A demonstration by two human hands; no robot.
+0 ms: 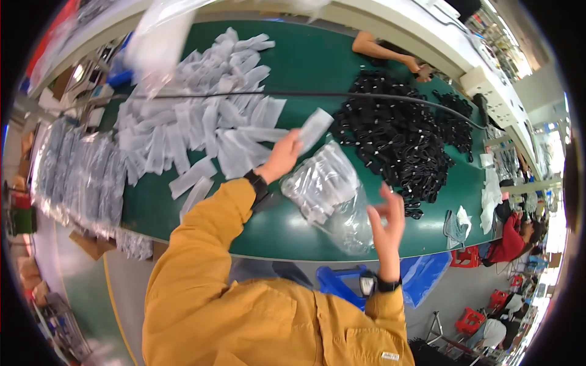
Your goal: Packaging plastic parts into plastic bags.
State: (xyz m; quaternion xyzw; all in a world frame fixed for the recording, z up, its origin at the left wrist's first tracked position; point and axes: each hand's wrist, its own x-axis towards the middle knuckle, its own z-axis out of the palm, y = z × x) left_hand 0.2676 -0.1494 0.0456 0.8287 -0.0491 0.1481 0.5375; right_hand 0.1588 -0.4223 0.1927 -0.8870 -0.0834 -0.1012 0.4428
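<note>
Near the middle of the frame, the left hand [282,155] reaches forward over the green table [317,58], its fingers closed on one end of a small clear packet [315,129] that tilts up and to the right. The right hand [387,222], lower and to the right of centre, is raised with fingers spread and slightly curled; it holds nothing and hovers just beside a larger clear plastic bag [329,192] stuffed with similar packets, which lies on the table between the two hands. Both arms wear mustard-yellow sleeves, and a dark wristband sits on each wrist.

To the left and upper left of the frame, a loose heap of flat clear packets [201,116] spreads across the table. To the right of centre lies a big pile of coiled black cables [400,131]. A thin dark cord runs across the table above both heaps. At the top of the frame, another person's forearm [384,52] rests at the far edge of the table, near the cables.
</note>
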